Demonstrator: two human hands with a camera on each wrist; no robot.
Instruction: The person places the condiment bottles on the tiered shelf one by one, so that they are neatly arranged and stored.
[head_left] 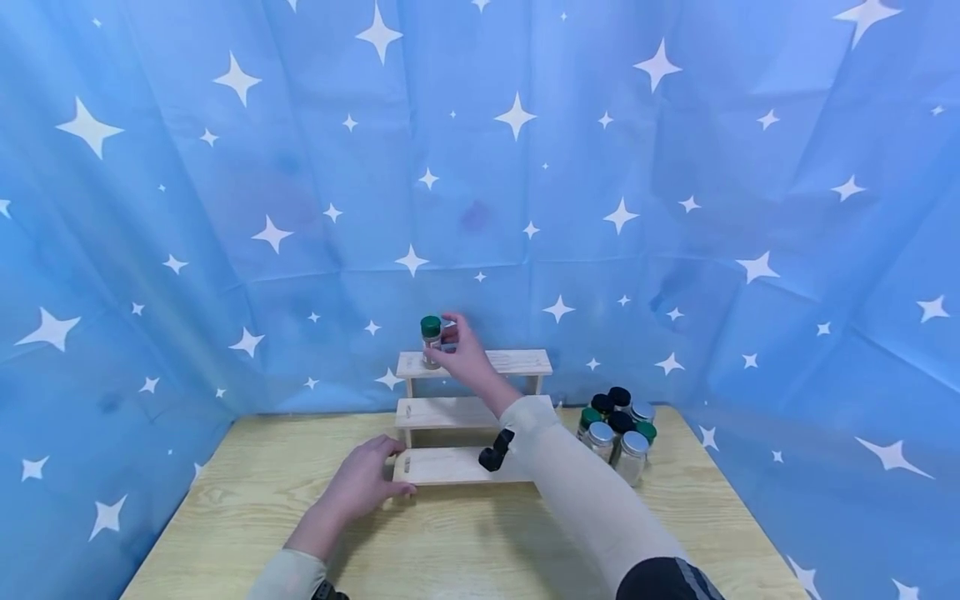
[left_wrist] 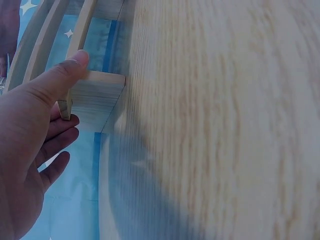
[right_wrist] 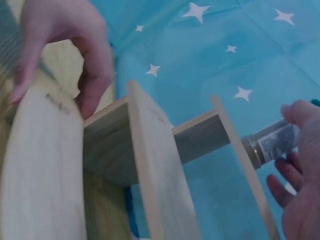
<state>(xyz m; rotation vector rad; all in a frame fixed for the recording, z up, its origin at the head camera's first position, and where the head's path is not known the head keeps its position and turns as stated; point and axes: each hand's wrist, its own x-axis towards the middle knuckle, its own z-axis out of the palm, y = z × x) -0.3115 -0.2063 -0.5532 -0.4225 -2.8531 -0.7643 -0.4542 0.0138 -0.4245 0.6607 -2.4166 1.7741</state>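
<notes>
A three-step wooden spice rack [head_left: 472, 412] stands on the table against the curtain. My left hand [head_left: 365, 477] holds the left end of its lowest step, thumb at the front and fingers at the back; the left wrist view shows this hand [left_wrist: 35, 130] with the step's end between thumb and index finger. My right hand [head_left: 468, 354] reaches over the rack to a green-lidded spice jar [head_left: 431, 340], which stands upright at the left of the top step. In the right wrist view, the jar [right_wrist: 272, 145] lies between thumb and fingers, its base at the step.
Several jars [head_left: 632, 454] with black, green and silver lids stand clustered on the table to the right of the rack. A blue curtain [head_left: 480, 225] with white stars hangs behind and at both sides. The pale wooden table [head_left: 247, 508] extends in front.
</notes>
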